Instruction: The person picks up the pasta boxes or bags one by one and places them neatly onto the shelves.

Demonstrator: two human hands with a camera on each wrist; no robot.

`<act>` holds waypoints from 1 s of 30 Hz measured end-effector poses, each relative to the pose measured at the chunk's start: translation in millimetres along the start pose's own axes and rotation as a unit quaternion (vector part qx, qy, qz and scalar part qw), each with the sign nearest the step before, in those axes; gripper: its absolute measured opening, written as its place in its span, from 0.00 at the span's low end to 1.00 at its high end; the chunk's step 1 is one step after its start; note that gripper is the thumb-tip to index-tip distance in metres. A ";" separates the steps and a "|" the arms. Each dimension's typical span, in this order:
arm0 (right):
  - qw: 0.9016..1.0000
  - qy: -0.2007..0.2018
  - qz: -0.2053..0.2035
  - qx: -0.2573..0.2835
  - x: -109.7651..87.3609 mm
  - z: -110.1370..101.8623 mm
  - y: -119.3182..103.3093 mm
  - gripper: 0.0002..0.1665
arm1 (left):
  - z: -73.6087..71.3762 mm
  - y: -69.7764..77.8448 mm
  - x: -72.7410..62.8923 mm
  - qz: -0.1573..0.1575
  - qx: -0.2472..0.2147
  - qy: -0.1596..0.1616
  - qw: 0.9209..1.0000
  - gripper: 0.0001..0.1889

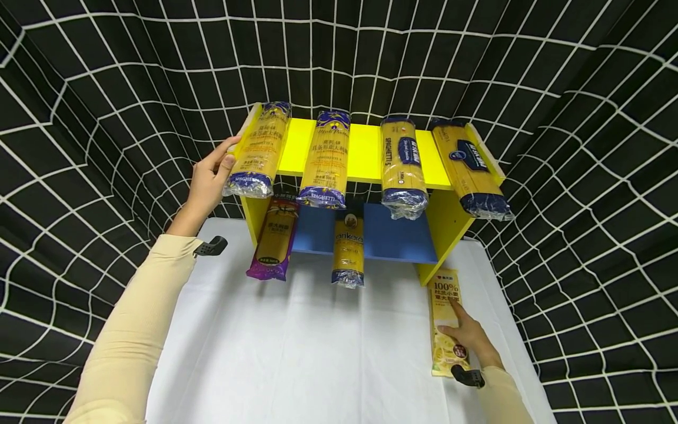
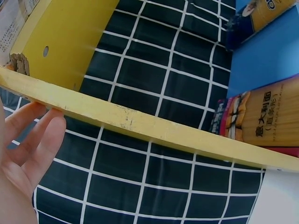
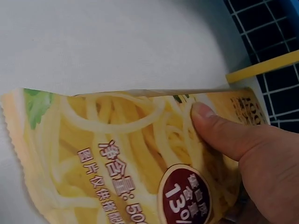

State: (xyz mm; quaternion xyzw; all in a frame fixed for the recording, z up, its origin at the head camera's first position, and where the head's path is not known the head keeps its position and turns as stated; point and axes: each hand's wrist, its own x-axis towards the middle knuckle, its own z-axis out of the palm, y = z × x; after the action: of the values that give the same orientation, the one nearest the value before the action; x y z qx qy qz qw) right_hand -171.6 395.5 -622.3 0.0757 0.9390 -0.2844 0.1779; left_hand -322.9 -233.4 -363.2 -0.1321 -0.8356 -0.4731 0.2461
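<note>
My left hand (image 1: 209, 176) touches the outer left side of the yellow and blue shelf (image 1: 363, 153), near its top. In the left wrist view, the fingers (image 2: 35, 154) meet the yellow side board from outside. My right hand (image 1: 471, 335) grips a pale yellow pasta packet (image 1: 444, 306) by its right edge, low at the shelf's right front. In the right wrist view, the thumb (image 3: 219, 128) lies across the packet's printed front, and the other fingers are mostly hidden at its far edge.
On the top board lie several spaghetti packs, among them a blue-ended pack (image 1: 324, 159) and a navy-labelled pack (image 1: 404, 165). The lower blue board holds a purple-ended pack (image 1: 272, 238) and a yellow pack (image 1: 348, 247). White cloth (image 1: 318, 353) covers the table; black grid-patterned curtain (image 1: 339, 53) surrounds it.
</note>
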 end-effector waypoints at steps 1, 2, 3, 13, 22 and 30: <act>1.000 -0.001 0.000 0.000 0.6 -0.1 -0.3 0.61 | 0.0 -0.3 0.0 0.000 0.000 0.000 1.000 0.22; 1.000 -0.001 0.001 0.002 1.3 -0.1 -0.2 0.62 | 0.0 -0.6 0.0 0.000 0.001 0.000 1.000 0.22; 1.000 -0.003 0.002 0.003 2.0 0.1 0.2 0.62 | 0.0 -0.8 -0.1 0.000 0.003 -0.001 1.000 0.22; 0.995 -0.024 -0.018 0.090 4.2 -0.6 1.7 0.63 | -2.9 17.7 -5.0 -0.003 -0.006 -0.008 1.000 0.22; 0.971 -0.068 -0.018 0.229 1.3 0.2 -7.7 0.59 | -7.0 41.5 -11.3 0.000 -0.016 -0.012 1.000 0.22; 0.973 -0.049 -0.001 0.224 4.6 7.0 -5.0 0.57 | -6.2 39.1 -11.3 0.001 -0.009 -0.011 1.000 0.22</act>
State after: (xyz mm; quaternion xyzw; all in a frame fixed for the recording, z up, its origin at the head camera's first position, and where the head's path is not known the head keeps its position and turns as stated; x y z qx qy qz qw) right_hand -175.0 387.7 -626.9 0.0987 0.8416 -0.4912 0.2018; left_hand -293.8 -218.3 -338.2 -0.1408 -0.8338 -0.4787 0.2361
